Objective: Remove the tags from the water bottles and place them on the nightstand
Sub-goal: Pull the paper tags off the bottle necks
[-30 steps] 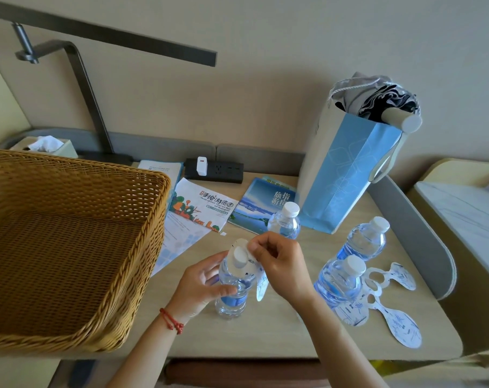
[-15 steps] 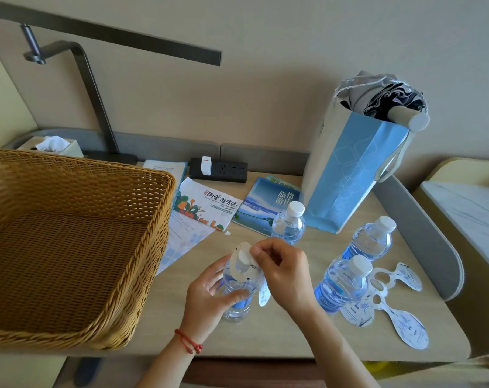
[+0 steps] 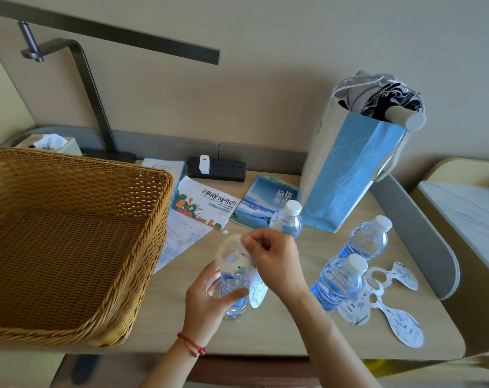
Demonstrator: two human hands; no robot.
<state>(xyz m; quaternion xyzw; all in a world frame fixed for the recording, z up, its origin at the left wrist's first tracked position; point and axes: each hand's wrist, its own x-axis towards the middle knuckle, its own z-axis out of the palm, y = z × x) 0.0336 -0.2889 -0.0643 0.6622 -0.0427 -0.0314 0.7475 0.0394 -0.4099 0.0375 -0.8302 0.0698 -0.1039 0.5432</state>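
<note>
Hands work over a worktop (image 3: 279, 331): the left hand (image 3: 209, 301) has its grip curled round an upright water bottle (image 3: 235, 289) while the right hand (image 3: 277, 261) pinches the paper tag (image 3: 237, 256) lifted over its neck, beside three other bottles (image 3: 338, 284) and loose tags (image 3: 389, 306).

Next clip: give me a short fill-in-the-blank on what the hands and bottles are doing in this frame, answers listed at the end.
1. The left hand grips the body of a water ____.
2. The right hand pinches the paper ____ at that bottle's neck.
3. Removed tags lie on the nightstand beside ____ standing bottles without tags.
4. The wicker basket sits to the ____ of the hands.

Answers: bottle; tag; three; left
</note>
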